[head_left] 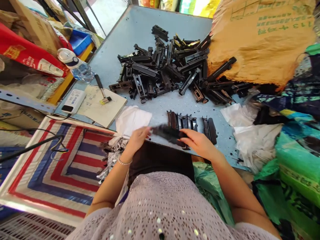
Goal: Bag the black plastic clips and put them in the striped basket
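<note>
The left hand [138, 139] and right hand [200, 142] grip a blurred black part [165, 132] between them at the surface's [142, 21] near edge; similar pieces [186, 122] stand just beyond; a dark heap [163, 65] lies farther.

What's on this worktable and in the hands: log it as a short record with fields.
Left hand: at one end of a motion-blurred, elongated black part
Right hand: fingers on that part's other end
Set out: similar parts side by side in a short row, just beyond the hands
Pile: jumbled black parts, farther back on the blue-grey worktable
Beside pile: orange-brown sack
Left side: black-handled tool on handwritten cardboard
</note>
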A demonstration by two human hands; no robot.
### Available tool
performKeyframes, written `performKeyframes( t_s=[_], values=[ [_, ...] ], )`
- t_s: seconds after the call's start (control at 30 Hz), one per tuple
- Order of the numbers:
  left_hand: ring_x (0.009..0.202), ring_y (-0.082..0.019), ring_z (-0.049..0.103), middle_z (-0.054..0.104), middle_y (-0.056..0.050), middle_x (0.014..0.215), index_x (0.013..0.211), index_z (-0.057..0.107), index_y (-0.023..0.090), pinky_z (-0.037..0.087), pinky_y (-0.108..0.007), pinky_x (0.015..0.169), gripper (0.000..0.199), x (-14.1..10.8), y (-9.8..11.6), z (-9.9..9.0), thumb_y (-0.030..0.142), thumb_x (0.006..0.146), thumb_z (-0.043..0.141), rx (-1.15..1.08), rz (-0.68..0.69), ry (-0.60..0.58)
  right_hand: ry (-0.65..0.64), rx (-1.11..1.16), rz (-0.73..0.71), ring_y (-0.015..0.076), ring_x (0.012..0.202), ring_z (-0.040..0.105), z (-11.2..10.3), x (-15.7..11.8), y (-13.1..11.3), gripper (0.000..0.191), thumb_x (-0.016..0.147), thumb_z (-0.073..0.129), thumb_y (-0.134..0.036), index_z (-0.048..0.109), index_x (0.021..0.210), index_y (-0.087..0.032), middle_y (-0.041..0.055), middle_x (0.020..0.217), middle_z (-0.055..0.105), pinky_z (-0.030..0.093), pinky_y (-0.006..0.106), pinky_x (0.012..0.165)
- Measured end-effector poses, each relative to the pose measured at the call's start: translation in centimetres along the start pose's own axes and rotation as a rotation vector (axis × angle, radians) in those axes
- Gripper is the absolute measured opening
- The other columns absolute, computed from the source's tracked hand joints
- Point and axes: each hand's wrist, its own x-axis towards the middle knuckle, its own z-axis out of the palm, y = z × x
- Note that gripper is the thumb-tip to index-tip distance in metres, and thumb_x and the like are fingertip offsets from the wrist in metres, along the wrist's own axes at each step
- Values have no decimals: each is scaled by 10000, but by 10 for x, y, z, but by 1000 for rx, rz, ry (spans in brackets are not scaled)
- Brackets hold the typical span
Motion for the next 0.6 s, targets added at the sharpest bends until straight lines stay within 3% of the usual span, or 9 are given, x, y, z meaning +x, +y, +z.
performKeyframes(
  t_s=[0.07, 0.1, 0.17, 0.23, 0.33, 0.43, 0.53, 0.6],
  values=[
    [972, -284, 652, 705, -134, 1004, 969, 767, 179, 514, -431, 905, 268, 11, -19, -13, 371, 929, 586, 387, 117, 327, 92, 332, 155, 266, 996, 736, 8, 11, 6, 331, 981, 572, -477, 694, 1180, -243, 82, 1108, 765, 602, 438, 898],
    [1004, -285, 634, 686, -136, 1037, 954, 761, 185, 505, -426, 912, 226, 16, -28, -18, 322, 920, 584, 528, 146, 392, 131, 511, 203, 261, 967, 742, 15, 18, 8, 342, 967, 585, -514, 699, 1145, -246, 79, 1081, 770, 608, 425, 866],
    [962, -263, 627, 657, -123, 1004, 865, 737, 185, 509, -394, 866, 160, 26, -41, -25, 256, 892, 596, 627, 158, 425, 190, 809, 265, 250, 917, 748, 34, 34, 7, 364, 919, 642, -563, 705, 1082, -245, 73, 1038, 773, 613, 395, 799],
    [842, -223, 623, 634, -83, 898, 775, 687, 183, 508, -354, 792, 104, 31, -45, -29, 242, 850, 646, 567, 125, 435, 211, 977, 308, 237, 880, 747, 53, 49, 4, 379, 862, 711, -575, 714, 1028, -234, 72, 996, 775, 605, 362, 749],
    [778, -196, 612, 633, -45, 821, 801, 655, 187, 498, -331, 761, 108, 28, -40, -35, 279, 856, 660, 406, 107, 457, 173, 1092, 347, 214, 844, 742, 74, 64, -3, 379, 830, 750, -568, 731, 957, -211, 78, 963, 777, 592, 329, 726],
    [932, -225, 629, 664, -81, 952, 963, 689, 192, 499, -364, 870, 185, 15, -31, -43, 309, 947, 547, 402, 210, 490, 124, 1145, 369, 193, 793, 736, 82, 70, -7, 381, 810, 775, -556, 743, 930, -196, 82, 957, 781, 585, 315, 714],
    [1197, -309, 541, 592, -167, 1209, 1159, 676, 165, 423, -462, 1053, 316, 4, -27, -59, 352, 907, 633, 557, 246, 791, 96, 1156, 375, 181, 764, 731, 85, 72, -9, 386, 799, 788, -550, 752, 937, -191, 81, 957, 784, 580, 308, 704],
    [1230, -343, 504, 578, -177, 1199, 1089, 697, 160, 372, -510, 1099, 290, 3, -29, -70, 337, 859, 693, 628, 215, 908, 79, 1167, 375, 177, 759, 730, 87, 73, -10, 380, 805, 785, -545, 755, 944, -193, 78, 954, 785, 580, 306, 704]
  ],
)
